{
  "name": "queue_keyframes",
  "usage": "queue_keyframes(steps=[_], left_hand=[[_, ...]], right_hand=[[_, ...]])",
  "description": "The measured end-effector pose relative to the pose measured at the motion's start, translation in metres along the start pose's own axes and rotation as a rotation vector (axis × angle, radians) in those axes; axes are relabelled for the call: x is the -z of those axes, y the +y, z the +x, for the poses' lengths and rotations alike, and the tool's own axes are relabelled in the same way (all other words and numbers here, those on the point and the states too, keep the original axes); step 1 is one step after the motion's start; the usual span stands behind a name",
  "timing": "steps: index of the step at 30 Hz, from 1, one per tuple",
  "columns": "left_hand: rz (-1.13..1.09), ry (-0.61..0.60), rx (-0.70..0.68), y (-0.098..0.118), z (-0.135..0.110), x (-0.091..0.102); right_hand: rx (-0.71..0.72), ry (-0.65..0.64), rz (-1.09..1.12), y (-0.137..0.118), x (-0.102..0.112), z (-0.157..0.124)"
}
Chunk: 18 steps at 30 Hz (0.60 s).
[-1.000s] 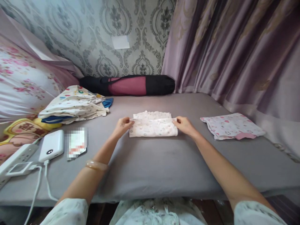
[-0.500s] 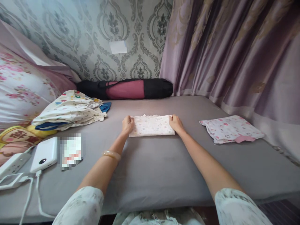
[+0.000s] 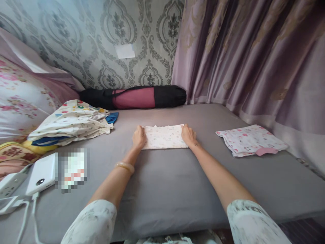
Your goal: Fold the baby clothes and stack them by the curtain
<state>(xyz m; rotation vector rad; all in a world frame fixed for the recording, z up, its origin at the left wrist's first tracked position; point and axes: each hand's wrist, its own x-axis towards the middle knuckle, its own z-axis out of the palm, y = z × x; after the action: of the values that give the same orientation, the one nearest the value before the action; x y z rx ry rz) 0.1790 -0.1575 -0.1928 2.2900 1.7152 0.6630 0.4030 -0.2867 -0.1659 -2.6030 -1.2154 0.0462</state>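
Note:
A small white printed garment (image 3: 164, 137), folded into a flat rectangle, lies in the middle of the grey bed sheet (image 3: 165, 183). My left hand (image 3: 139, 136) rests palm-down on its left end, fingers laid flat. My right hand (image 3: 188, 135) presses flat on its right end in the same way. Neither hand grips the cloth. A pale bangle (image 3: 124, 166) circles my left wrist.
Another folded garment with pink hearts (image 3: 251, 140) lies at right. A heap of printed clothes (image 3: 72, 121) sits at left, beside a floral pillow (image 3: 21, 101). A white power bank (image 3: 40, 173) with cables lies front left. A black-and-pink rolled bag (image 3: 134, 97) lines the wall. Curtains (image 3: 254, 57) hang at right.
The front flap I held pinched at both ends has been folded away from me onto the garment. Both hands have let go and now lie flat on its ends.

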Motion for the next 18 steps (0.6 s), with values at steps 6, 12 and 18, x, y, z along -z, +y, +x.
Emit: queue_keyframes(steps=[6,12,18], left_hand=[[0.080,-0.029,-0.014,-0.001,0.000,-0.005],[0.083,-0.030,0.032,0.005,-0.002,-0.002],[0.026,-0.020,0.045,0.005,-0.004,0.005]], right_hand=[[-0.023,0.016,-0.015,-0.001,-0.007,0.002],[-0.093,0.020,0.016,-0.001,-0.012,0.005],[-0.078,-0.041,0.038,0.002,-0.006,0.007]])
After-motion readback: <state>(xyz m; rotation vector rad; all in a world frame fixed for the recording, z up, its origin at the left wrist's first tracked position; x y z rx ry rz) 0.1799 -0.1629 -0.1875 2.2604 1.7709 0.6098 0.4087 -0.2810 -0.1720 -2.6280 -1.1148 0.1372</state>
